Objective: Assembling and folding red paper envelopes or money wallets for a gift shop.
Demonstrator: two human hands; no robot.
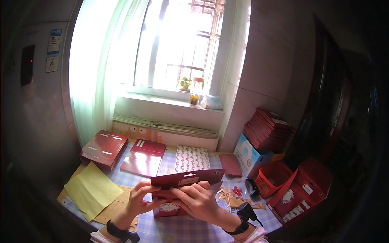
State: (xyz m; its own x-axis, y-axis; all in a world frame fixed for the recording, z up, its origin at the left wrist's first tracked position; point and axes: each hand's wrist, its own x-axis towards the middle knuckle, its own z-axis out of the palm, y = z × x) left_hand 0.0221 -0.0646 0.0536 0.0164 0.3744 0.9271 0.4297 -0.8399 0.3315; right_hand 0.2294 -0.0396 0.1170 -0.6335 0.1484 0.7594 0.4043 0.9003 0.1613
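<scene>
A dark red cardboard box (212, 176) stands upright at the near middle of the table, with a hang slot in its raised top flap and a white label patch on its lower front. My left hand (142, 198) pinches the left side of the flap between thumb and fingers. Across the front, my right hand (196, 200) has its fingers bent over the flap's fold, close to the left fingertips. The right hand hides part of the box's front.
A red box (299, 194) stands open at the right beside a red basket (269, 178). Stacked red cartons (267, 129) rest on a blue-white box (245, 154). Left lie flat red cartons (105, 146) and yellow paper (91, 190). Paper scraps (231, 199) lie right of my hands.
</scene>
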